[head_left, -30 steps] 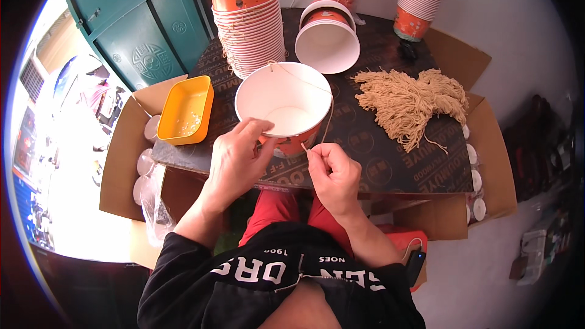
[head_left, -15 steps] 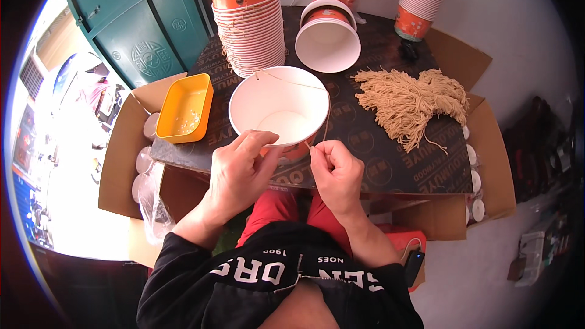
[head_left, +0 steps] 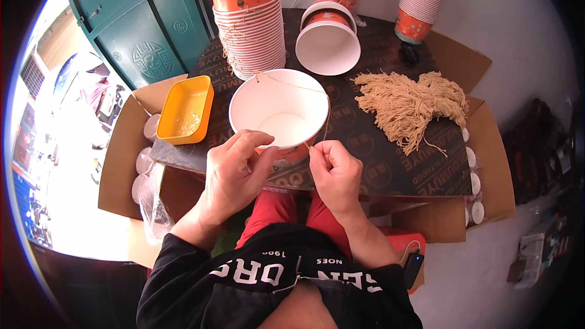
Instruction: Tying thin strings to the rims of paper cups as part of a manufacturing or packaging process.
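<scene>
A white-lined orange paper bucket (head_left: 279, 100) stands on the table with its mouth up. A thin tan string (head_left: 295, 84) comes from a hole at the far side of its rim and crosses the mouth. It hangs down the right outer side. Between thumb and bent fingers, my right hand (head_left: 336, 173) pinches the string close to the bucket's near right wall. My left hand (head_left: 239, 167) is at the near left of the rim, fingers curved and thumb apart, with nothing visible between them. Whether it touches the bucket I cannot tell.
Left of the bucket sits a yellow tray (head_left: 184, 113) with small white bits. A tall stack of buckets (head_left: 251, 30) rises behind. One bucket (head_left: 329, 47) lies tipped toward me. A bundle of tan strings (head_left: 414, 105) lies at right. Cardboard boxes (head_left: 119, 164) flank the table.
My left hand has shifted slightly left, away from the bucket's near wall. My right hand keeps its pinch on the string, almost unmoved.
</scene>
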Available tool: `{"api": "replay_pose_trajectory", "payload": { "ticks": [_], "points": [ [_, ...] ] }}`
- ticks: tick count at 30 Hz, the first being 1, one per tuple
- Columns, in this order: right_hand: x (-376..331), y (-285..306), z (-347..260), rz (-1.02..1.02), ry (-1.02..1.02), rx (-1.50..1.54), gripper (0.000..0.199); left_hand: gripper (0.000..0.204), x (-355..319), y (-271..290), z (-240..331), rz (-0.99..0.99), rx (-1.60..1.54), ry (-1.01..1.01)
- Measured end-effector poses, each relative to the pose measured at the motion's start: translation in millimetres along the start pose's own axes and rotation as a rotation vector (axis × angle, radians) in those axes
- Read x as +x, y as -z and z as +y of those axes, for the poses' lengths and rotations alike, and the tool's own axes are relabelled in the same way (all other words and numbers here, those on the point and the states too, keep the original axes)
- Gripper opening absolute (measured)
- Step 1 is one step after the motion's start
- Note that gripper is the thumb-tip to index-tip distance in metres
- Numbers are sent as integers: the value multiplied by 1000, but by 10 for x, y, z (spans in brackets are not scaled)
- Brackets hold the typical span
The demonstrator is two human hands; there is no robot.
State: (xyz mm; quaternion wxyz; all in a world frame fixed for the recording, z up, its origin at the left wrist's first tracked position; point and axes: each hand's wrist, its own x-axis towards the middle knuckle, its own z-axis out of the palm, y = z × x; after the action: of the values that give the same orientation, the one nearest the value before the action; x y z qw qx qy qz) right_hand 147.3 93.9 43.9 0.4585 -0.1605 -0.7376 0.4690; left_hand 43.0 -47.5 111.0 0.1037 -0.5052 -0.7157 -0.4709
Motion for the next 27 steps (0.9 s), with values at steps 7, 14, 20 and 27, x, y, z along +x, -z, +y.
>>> {"api": "replay_pose_trajectory", "payload": {
  "ticks": [7, 14, 20, 27],
  "points": [
    [22, -41, 39, 3, -17, 17, 8, 17, 298, 75, -73, -111, 172, -140],
    [26, -113, 81, 33, 8, 29, 6, 37, 774, 16, -373, -747, 8, -273],
    [16, -124, 107, 57, 48, 63, 4, 19, 883, -141, -452, -909, -75, -189],
    [58, 159, -61, -129, 25, -86, 9, 15, 780, -81, -320, -761, -95, 18]
  ]
}}
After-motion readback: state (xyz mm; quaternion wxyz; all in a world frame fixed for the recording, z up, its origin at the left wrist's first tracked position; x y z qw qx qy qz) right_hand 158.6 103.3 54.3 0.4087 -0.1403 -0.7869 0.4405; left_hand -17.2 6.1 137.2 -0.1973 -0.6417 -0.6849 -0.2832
